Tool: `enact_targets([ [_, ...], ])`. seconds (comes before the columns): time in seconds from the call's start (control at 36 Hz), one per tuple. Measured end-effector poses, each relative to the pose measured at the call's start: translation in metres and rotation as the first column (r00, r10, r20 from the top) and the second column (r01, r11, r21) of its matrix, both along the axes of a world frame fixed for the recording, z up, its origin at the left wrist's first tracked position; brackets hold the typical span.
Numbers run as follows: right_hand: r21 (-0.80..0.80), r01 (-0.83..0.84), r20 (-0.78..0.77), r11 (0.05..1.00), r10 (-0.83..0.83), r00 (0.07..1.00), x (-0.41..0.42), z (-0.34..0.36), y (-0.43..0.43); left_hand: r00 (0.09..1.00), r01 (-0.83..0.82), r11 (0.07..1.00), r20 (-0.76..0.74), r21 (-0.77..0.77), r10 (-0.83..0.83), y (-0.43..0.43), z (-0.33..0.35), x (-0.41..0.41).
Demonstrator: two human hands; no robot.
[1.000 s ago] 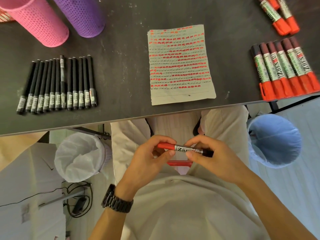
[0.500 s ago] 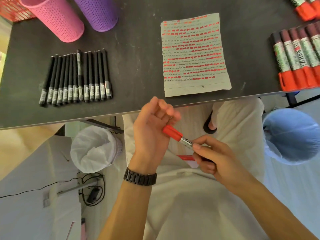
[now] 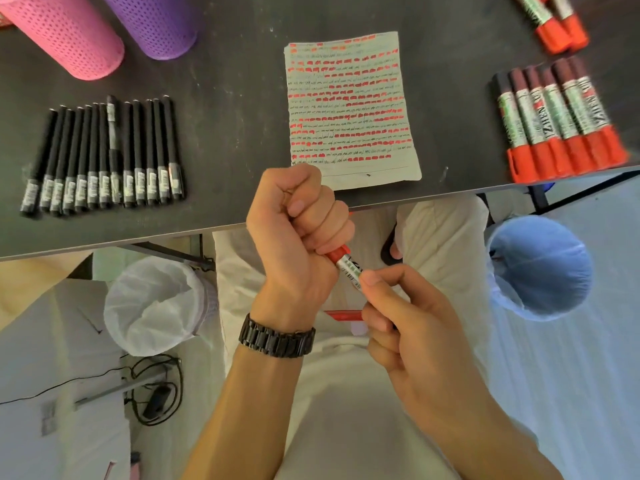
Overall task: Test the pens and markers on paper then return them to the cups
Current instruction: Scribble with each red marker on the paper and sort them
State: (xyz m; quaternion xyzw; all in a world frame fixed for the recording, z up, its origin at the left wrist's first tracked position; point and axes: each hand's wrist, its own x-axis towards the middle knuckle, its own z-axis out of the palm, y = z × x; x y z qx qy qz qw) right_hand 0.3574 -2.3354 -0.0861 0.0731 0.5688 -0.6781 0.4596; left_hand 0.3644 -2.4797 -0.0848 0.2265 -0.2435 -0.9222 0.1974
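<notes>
– marker [image 3: 347, 266] status? where is it sitting?

– you're holding it over your lap, just below the near edge of the table [image 3: 225, 116], tilting up toward your left. your left hand [image 3: 298, 216] is making a fist round the red cap end, all fingers curling over it. your right hand [image 3: 408, 323] is pinching the labelled barrel, thumb on top, other fingers curling underneath.

– cap on or off?

– can't tell. your left fist is hiding the joint, only a bit of red is showing below your fingers.

– rest of the kit?

– paper [image 3: 349, 109] is lying flat on the table just beyond your left hand, with rows of red dashes and dark scribble running across it. black pens [image 3: 104, 157] are lying side by side in a row to your left. red markers [image 3: 557, 123] are lying in a row on the right, red caps pointing at you and reaching the table edge. spare markers [image 3: 554, 22] are lying apart in the far right corner. pink cup [image 3: 65, 32] and purple cup [image 3: 156, 22] are sitting next to each other at far left, beyond the pens. can't see inside either.

– off the table?

– you're wearing a dark watch [image 3: 277, 337] on your left wrist. white-lined bin [image 3: 156, 306] is standing on your left, blue-lined bin [image 3: 540, 268] on your right. red strip [image 3: 343, 315] is lying on your lap under the marker; can't tell what it is.
</notes>
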Motion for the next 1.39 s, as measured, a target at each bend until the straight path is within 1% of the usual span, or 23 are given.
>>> enact_targets([
  [0.08, -0.008, 0.031, -0.031, 0.999, -0.031, 0.999, 0.002, 0.004, -0.002, 1.000, 0.027, 0.999, 0.005, -0.029, -0.027, 0.000, 0.006, -0.007],
  [0.14, -0.041, 0.044, -0.037, 0.998, -0.045, 0.998, 0.000, 0.005, -0.008, 0.999, 0.048, 0.993, 0.026, -0.106, -0.046, -0.004, 0.011, -0.014],
  [0.25, -0.052, -0.039, -0.137, 0.998, 0.031, 0.990, -0.018, 0.004, -0.017, 0.994, 0.065, 0.952, 0.100, -0.300, -0.037, -0.014, 0.020, -0.022],
  [0.31, -0.020, -0.091, -0.251, 0.996, 0.083, 0.964, -0.033, 0.003, -0.017, 0.986, 0.074, 0.884, 0.168, -0.461, 0.005, -0.015, 0.020, -0.019],
  [0.36, 0.022, -0.136, -0.390, 0.990, 0.134, 0.911, -0.049, 0.002, -0.014, 0.973, 0.108, 0.773, 0.227, -0.625, 0.047, -0.014, 0.017, -0.012],
  [0.42, 0.021, -0.151, -0.490, 0.988, 0.142, 0.860, -0.064, 0.002, -0.007, 0.963, 0.157, 0.711, 0.266, -0.685, 0.044, -0.011, 0.010, -0.002],
  [0.5, 0.028, -0.205, -0.582, 0.978, 0.183, 0.792, -0.082, 0.003, 0.010, 0.943, 0.247, 0.679, 0.333, -0.691, -0.004, -0.003, -0.002, 0.012],
  [0.58, 0.077, -0.213, -0.595, 0.974, 0.217, 0.774, -0.094, 0.001, 0.027, 0.911, 0.327, 0.649, 0.412, -0.687, -0.023, 0.004, -0.015, 0.019],
  [0.64, 0.028, -0.133, -0.556, 0.991, 0.126, 0.822, -0.100, -0.004, 0.035, 0.894, 0.383, 0.624, 0.443, -0.681, -0.066, 0.008, -0.022, 0.021],
  [0.72, -0.057, 0.006, -0.448, 0.998, -0.031, 0.894, -0.104, -0.011, 0.038, 0.891, 0.428, 0.609, 0.425, -0.668, -0.159, 0.019, -0.028, 0.020],
  [0.78, -0.085, 0.082, -0.422, 0.993, -0.111, 0.900, -0.100, -0.016, 0.034, 0.894, 0.428, 0.629, 0.409, -0.649, -0.186, 0.028, -0.032, 0.016],
  [0.81, -0.064, 0.112, -0.447, 0.992, -0.129, 0.885, -0.097, -0.018, 0.032, 0.893, 0.428, 0.643, 0.408, -0.635, -0.192, 0.033, -0.034, 0.013],
  [0.89, 0.071, 0.115, -0.591, 0.991, -0.051, 0.805, -0.086, -0.022, 0.022, 0.888, 0.437, 0.666, 0.406, -0.604, -0.214, 0.044, -0.038, 0.006],
  [0.94, 0.083, 0.105, -0.604, 0.991, -0.034, 0.796, -0.081, -0.024, 0.018, 0.890, 0.435, 0.661, 0.404, -0.611, -0.213, 0.049, -0.040, 0.004],
  [1.06, 0.103, 0.051, -0.652, 0.993, 0.029, 0.758, -0.081, -0.026, 0.019, 0.865, 0.454, 0.624, 0.483, -0.636, -0.137, 0.051, -0.039, 0.002],
  [1.08, 0.095, 0.041, -0.660, 0.995, 0.032, 0.751, -0.082, -0.025, 0.021, 0.861, 0.456, 0.598, 0.497, -0.659, -0.109, 0.050, -0.038, 0.002],
  [1.14, 0.095, 0.043, -0.681, 0.995, 0.034, 0.731, -0.086, -0.022, 0.023, 0.863, 0.458, 0.514, 0.502, -0.725, -0.061, 0.045, -0.032, 0.000],
  [1.19, 0.116, 0.098, -0.706, 0.988, 0.012, 0.708, -0.095, -0.015, 0.025, 0.865, 0.473, 0.388, 0.501, -0.791, -0.034, 0.036, -0.024, -0.002],
  [1.25, 0.161, 0.148, -0.765, 0.976, 0.029, 0.643, -0.110, -0.006, 0.031, 0.873, 0.471, 0.271, 0.487, -0.839, -0.010, 0.022, -0.011, -0.007],
  [1.31, 0.227, 0.185, -0.824, 0.956, 0.087, 0.560, -0.130, 0.004, 0.039, 0.893, 0.428, 0.219, 0.448, -0.877, 0.048, 0.004, 0.002, -0.014],
  [1.33, 0.260, 0.210, -0.844, 0.942, 0.117, 0.524, -0.142, 0.009, 0.044, 0.898, 0.404, 0.179, 0.426, -0.897, 0.108, -0.007, 0.007, -0.017],
  [1.36, 0.285, 0.248, -0.868, 0.926, 0.140, 0.476, -0.155, 0.013, 0.050, 0.902, 0.373, 0.098, 0.386, -0.923, 0.194, -0.018, 0.012, -0.020],
  [1.39, 0.301, 0.283, -0.883, 0.911, 0.154, 0.444, -0.168, 0.018, 0.055, 0.902, 0.342, -0.022, 0.321, -0.940, 0.287, -0.031, 0.015, -0.024],
])
